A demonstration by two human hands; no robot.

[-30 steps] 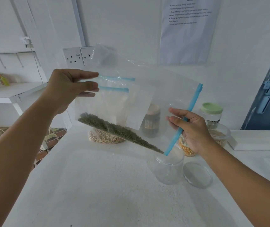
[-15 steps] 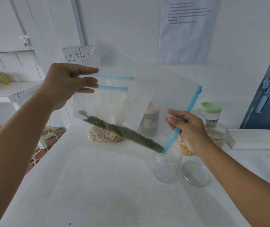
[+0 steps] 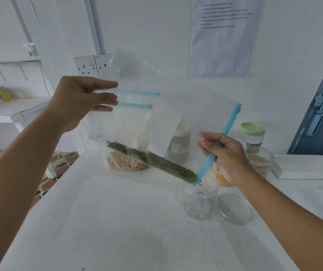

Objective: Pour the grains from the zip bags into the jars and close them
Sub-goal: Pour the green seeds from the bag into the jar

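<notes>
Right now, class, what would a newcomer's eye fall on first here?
A clear zip bag held tilted in mid-air by both hands, left hand high, right hand low. Green grains slide to its lower corner and drop into an open jar on the white table.

Home pantry: grain jars (image 3: 258, 163), sockets (image 3: 94, 64)

Both forearms run out past the bottom and side edges. The right hand (image 3: 228, 156) covers most of the jar of yellow kernels (image 3: 220, 178) behind it. The zip bag (image 3: 176, 114) veils a dark jar (image 3: 179, 147) and the standing bags (image 3: 131, 122) behind it, so their contents stay unclear. The posted sheet (image 3: 223, 36) is cut off at the top, its print too small to read. The door (image 3: 321, 114) is clipped at the right edge. The few specks in the open jar (image 3: 200, 200) are probably green grains.
</notes>
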